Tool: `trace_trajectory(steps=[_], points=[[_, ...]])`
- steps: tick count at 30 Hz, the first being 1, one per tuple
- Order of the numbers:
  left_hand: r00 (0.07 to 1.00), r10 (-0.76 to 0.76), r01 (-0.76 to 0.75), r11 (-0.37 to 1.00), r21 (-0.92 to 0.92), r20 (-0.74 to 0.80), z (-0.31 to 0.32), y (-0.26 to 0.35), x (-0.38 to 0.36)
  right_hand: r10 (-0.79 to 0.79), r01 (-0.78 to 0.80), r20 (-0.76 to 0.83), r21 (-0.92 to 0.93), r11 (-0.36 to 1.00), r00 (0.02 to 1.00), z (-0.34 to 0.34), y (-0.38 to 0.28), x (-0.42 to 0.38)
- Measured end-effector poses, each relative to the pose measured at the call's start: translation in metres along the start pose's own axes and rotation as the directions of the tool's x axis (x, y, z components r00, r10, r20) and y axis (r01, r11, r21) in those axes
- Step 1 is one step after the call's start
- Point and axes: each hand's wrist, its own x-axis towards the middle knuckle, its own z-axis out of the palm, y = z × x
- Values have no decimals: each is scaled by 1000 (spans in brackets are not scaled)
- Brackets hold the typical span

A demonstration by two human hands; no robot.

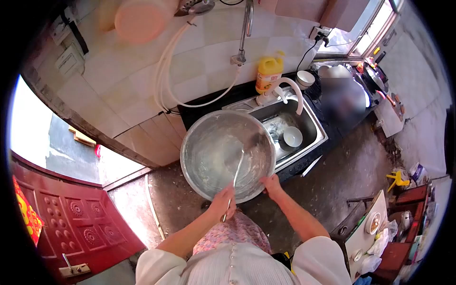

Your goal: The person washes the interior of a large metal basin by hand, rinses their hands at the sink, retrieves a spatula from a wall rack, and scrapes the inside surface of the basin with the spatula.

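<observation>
A large, round metal basin (204, 142) fills the middle of the view, beside the sink, with a whitish film and residue on its inner wall. My left hand (223, 205) is closed around a long metal-handled utensil (238, 166). That handle reaches into the basin; its far end lies against a dark patch, so I cannot make out the head's shape. On the basin's near right rim, my right hand (272, 185) grips with the fingers curled at the edge.
A sink (311, 118) with a white bowl (292, 137) inside adjoins the basin on the right. Its pale faucet (297, 92) curves over it. Behind stands a yellow jug (269, 75). Lower right is a cluttered table (365, 237); a red door (76, 213) is at left.
</observation>
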Motion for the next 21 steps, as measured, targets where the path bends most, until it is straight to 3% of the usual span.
trace_trajectory(steps=[1, 2, 5, 8, 11, 14, 17, 20, 21], points=[[999, 8, -15, 991, -133, -53, 6, 1, 7, 20, -20, 26, 7, 1000, 999, 1, 7, -5], [997, 27, -36, 991, -133, -67, 11, 1, 3, 29, -31, 56, 20, 999, 998, 1, 11, -8], [999, 28, -31, 975, 220, 17, 0, -16, -17, 36, -35, -2, 54, 998, 999, 10, 16, -14], [999, -44, 37, 974, 222, 27, -4, -24, -38, 62, -62, 3, 140, 988, 998, 14, 12, -23], [990, 122, -113, 987, 116, -71, 8, -26, -4, 107, -100, -56, 113, 989, 993, 19, 27, -26], [982, 145, -144, 989, 15, -124, 21, -11, 0, 109, -109, 4, 160, 981, 994, 21, 25, -34], [998, -24, 28, 997, 70, -63, 26, -22, -34, 137, -132, -24, 138, 982, 990, 23, 25, -31], [997, 53, -47, 992, 118, -47, 28, -35, -40, 137, -138, 22, 140, 981, 990, 24, 32, -36], [991, 106, -104, 994, 33, -77, 27, -36, -28, 157, -161, 38, 169, 972, 987, 26, 42, -39]])
